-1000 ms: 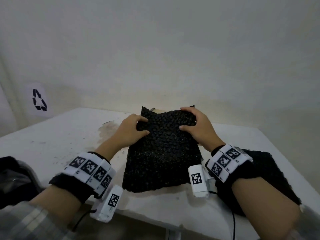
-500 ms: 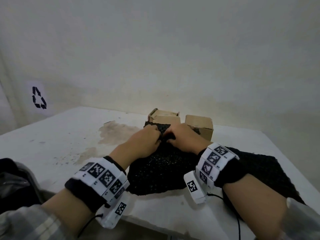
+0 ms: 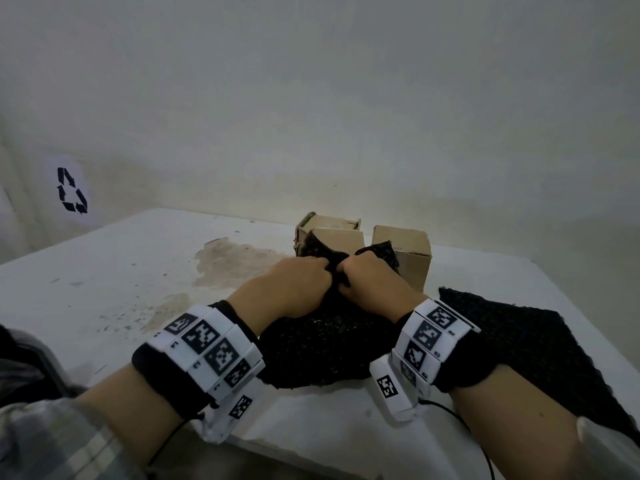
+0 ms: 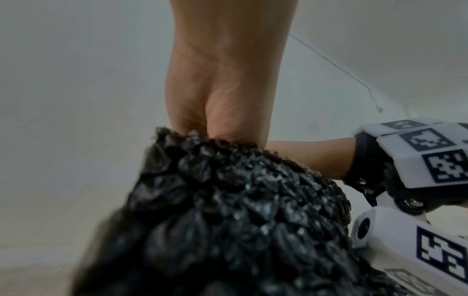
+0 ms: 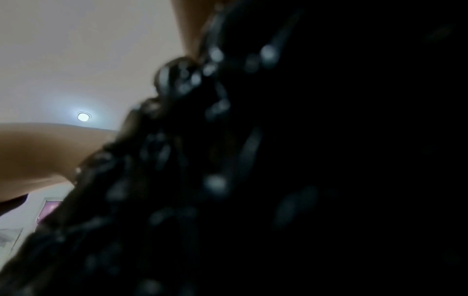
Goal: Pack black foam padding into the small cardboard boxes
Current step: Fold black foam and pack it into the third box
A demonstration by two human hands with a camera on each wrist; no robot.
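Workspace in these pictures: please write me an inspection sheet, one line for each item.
Surface: white table, stained patch at its middle.
Job's things: foam sheet bunched at its far end; two cardboard boxes behind it.
Clutter: second foam sheet at the right.
Grippers: left hand and right hand both grip the foam sheet.
Cables: thin black wires from the wrist units.
Surroundings: plain wall, recycling sign.

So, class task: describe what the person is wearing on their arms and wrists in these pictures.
Both hands are bare. The left wrist and right wrist each carry a black strap under a white segmented band printed with black square tag markers. A white camera pod, also tagged, hangs below each band, trailing a thin black cable. A plaid sleeve covers the left forearm.
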